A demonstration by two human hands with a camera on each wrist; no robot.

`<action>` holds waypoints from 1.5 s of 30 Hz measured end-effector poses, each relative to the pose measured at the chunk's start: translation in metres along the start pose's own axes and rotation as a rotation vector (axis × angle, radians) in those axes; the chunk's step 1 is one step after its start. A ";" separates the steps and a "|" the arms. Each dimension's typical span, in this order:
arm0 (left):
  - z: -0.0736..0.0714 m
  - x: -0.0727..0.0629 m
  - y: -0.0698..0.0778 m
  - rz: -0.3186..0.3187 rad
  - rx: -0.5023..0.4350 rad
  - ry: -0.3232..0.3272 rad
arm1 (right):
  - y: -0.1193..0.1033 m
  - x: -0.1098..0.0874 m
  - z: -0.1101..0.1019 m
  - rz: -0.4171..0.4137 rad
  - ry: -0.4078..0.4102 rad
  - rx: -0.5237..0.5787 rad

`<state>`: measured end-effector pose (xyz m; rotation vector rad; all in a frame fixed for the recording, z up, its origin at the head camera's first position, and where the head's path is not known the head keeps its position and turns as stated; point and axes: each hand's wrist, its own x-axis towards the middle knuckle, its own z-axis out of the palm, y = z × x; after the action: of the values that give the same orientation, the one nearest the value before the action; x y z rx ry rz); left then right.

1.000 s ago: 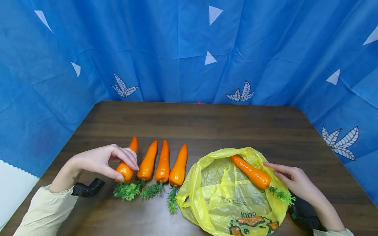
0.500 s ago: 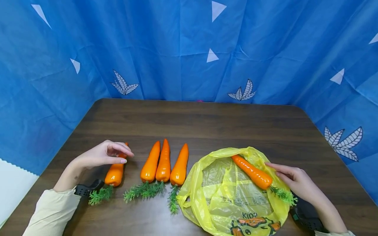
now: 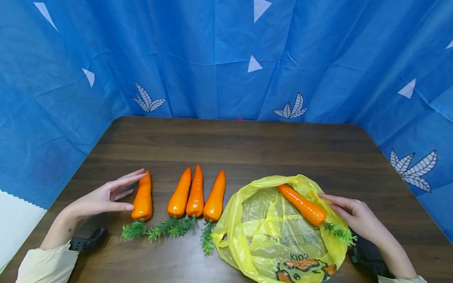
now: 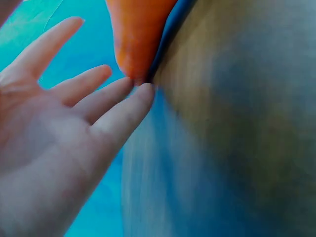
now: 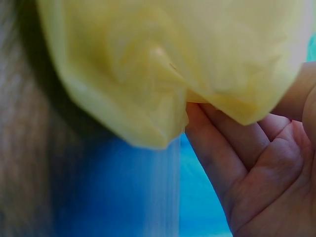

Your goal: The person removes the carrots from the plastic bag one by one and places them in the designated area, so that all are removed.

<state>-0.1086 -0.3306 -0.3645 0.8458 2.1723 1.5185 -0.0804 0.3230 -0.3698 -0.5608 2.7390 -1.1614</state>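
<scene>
My left hand [image 3: 111, 194], fingers spread, is at the left side of the leftmost carrot [image 3: 143, 198], its thumb tip against the thick end. In the left wrist view that hand [image 4: 64, 128] has straight, parted fingers near the narrow end of a carrot [image 4: 138, 34]. My right hand [image 3: 354, 214] pinches the right rim of a yellow plastic bag [image 3: 233, 220]; in the right wrist view plastic [image 5: 148, 64] hides the fingertips. Another carrot [image 3: 304, 206] lies slanted in the bag's mouth, its green top [image 3: 339, 234] over the right side.
Three carrots lie side by side between my left hand and the bag: a left one [image 3: 179, 192], a middle one [image 3: 195, 194] and a right one [image 3: 214, 198]. Their leafy tops face me. The dark wooden table [image 3: 233, 145] backs onto a blue curtain [image 3: 191, 59].
My left hand has let go of the carrot it gripped and moved left. That carrot shifted left, apart from the other three, and turned straighter. My right hand keeps its place at the bag.
</scene>
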 end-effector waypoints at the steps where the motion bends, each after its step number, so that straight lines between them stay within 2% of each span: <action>1: 0.002 -0.002 0.000 -0.013 -0.011 -0.026 | 0.000 0.000 0.000 0.000 0.002 -0.001; 4: 0.008 -0.007 0.000 -0.042 -0.001 -0.078 | 0.000 0.000 0.000 -0.003 0.007 -0.005; 7: 0.012 -0.008 0.001 -0.061 0.022 -0.091 | 0.000 0.000 0.000 -0.003 0.009 -0.003; 10: 0.016 -0.005 0.000 -0.067 0.048 -0.081 | 0.000 0.000 0.000 0.001 0.010 -0.002; 14: 0.021 0.000 -0.001 -0.118 0.081 -0.044 | 0.000 -0.001 0.000 0.006 0.010 -0.005; 18: 0.024 0.004 0.001 -0.145 0.082 -0.038 | 0.000 0.000 0.000 0.007 0.008 -0.007; 21: 0.026 0.009 0.002 -0.133 0.067 -0.050 | 0.000 -0.001 0.000 0.005 0.007 -0.006; 32: 0.028 0.028 0.004 -0.001 0.022 -0.127 | -0.001 0.000 0.001 -0.005 0.010 0.000; 37: 0.030 0.032 0.003 0.039 -0.021 -0.153 | 0.000 -0.001 0.001 -0.015 0.012 -0.007; 40: 0.031 0.034 0.003 0.037 -0.060 -0.160 | 0.001 -0.001 0.001 -0.014 0.009 -0.009; 45: 0.032 0.035 0.004 -0.020 -0.094 -0.148 | 0.001 0.000 0.001 -0.006 0.008 -0.016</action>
<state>-0.1145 -0.2838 -0.3712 0.8742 1.9830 1.4861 -0.0806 0.3228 -0.3711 -0.5678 2.7573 -1.1465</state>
